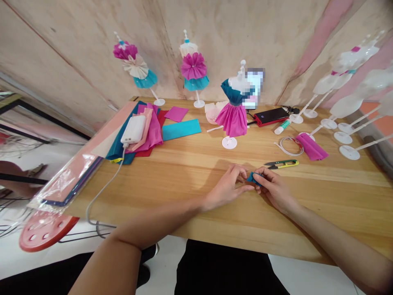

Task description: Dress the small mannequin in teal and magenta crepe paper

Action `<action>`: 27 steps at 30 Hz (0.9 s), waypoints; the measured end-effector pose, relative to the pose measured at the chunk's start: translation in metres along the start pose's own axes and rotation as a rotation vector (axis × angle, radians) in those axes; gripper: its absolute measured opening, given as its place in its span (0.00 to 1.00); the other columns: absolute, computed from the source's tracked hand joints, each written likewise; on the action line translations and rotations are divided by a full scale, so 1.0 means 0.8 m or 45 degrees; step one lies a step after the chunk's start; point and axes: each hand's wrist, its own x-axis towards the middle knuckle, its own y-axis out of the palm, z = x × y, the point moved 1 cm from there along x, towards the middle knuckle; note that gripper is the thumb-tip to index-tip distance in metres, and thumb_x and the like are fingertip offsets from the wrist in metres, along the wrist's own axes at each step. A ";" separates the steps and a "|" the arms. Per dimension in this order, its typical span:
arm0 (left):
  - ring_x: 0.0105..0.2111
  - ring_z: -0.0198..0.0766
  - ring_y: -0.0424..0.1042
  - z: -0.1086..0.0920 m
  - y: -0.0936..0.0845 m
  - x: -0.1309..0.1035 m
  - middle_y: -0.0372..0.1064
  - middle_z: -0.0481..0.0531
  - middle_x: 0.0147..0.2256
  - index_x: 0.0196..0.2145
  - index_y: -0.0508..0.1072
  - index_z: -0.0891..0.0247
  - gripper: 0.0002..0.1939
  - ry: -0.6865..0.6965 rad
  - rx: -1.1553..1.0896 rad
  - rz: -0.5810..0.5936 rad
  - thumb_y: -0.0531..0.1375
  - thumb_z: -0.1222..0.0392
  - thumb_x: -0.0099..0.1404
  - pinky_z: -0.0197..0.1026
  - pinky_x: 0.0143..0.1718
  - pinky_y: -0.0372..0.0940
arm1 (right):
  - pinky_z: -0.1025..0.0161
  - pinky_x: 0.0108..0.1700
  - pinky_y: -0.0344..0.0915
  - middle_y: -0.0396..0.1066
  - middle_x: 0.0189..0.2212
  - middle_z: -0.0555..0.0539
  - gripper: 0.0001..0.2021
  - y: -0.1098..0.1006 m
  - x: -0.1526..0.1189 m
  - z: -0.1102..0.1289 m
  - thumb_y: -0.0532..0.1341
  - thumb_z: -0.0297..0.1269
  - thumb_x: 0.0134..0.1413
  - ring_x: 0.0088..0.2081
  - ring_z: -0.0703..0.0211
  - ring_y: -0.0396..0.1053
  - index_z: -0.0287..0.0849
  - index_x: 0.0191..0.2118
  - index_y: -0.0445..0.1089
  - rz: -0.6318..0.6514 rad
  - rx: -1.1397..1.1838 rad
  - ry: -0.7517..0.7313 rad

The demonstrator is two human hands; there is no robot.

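A small folded piece of dark teal crepe paper [252, 178] is pinched between the thumb and fingers of my right hand [273, 186], just above the table. My left hand [229, 184] is at its left side, thumb and fingers curved apart around the paper's edge; a gap shows between them. Right behind my right hand lie thread snips [282, 164] with a yellow and green handle. Farther back stands a small white mannequin [241, 84] dressed in a teal paper top and a pink pleated paper skirt [232, 119].
Two more dressed mannequins [193, 65] stand along the wall; several bare white ones [350, 102] crowd the right. A white power bank [134, 129] sits on crepe paper, its cable [104, 184] running off the front edge. A glue stick [282, 126] and pink roll [311, 146] lie right.
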 end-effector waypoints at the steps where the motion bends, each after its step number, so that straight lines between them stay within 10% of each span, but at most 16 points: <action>1: 0.48 0.39 0.66 -0.003 0.000 -0.001 0.63 0.56 0.47 0.38 0.63 0.61 0.15 0.048 0.053 0.004 0.62 0.51 0.61 0.45 0.49 0.67 | 0.69 0.26 0.58 0.63 0.27 0.53 0.10 0.001 0.000 0.000 0.67 0.41 0.52 0.26 0.68 0.58 0.42 0.33 0.69 0.014 0.001 -0.004; 17: 0.39 0.33 0.67 -0.007 -0.002 0.002 0.64 0.52 0.39 0.35 0.68 0.63 0.08 0.035 0.177 0.022 0.56 0.55 0.67 0.39 0.44 0.66 | 0.70 0.26 0.59 0.64 0.27 0.53 0.11 0.000 -0.001 0.000 0.67 0.42 0.53 0.26 0.69 0.60 0.41 0.33 0.69 0.049 -0.003 0.035; 27: 0.44 0.36 0.68 -0.002 -0.002 -0.001 0.65 0.54 0.42 0.34 0.67 0.63 0.04 0.106 0.271 0.032 0.55 0.61 0.67 0.41 0.48 0.65 | 0.64 0.32 0.66 0.69 0.38 0.48 0.17 -0.006 -0.006 0.004 0.61 0.43 0.59 0.32 0.64 0.66 0.47 0.52 0.67 0.190 -0.469 -0.156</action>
